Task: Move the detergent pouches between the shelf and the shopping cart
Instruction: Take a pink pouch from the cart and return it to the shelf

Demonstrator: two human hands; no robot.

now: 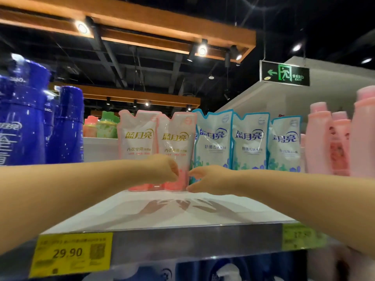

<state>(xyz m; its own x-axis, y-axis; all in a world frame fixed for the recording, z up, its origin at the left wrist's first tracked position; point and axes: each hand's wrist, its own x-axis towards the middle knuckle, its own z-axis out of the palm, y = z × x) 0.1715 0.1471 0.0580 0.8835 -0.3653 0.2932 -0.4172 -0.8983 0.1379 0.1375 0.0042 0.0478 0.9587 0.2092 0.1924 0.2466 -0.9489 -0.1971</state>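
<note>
Two pink detergent pouches stand upright on the white shelf [162, 211]; the left one [138, 138] is free. My left hand [162, 169] and my right hand [207, 179] clasp the lower part of the right pink pouch [177, 138] from either side, with its base on the shelf. My left fingertips are hidden against the pouch. Three blue-edged pouches [213, 138] [250, 140] [285, 142] stand in a row to the right, untouched. The shopping cart is out of view.
Tall dark blue bottles [65, 126] stand at the left of the shelf and pink bottles [318, 138] at the right. A yellow price tag [71, 254] reading 29.90 hangs on the shelf's front edge. More products sit on the shelf below.
</note>
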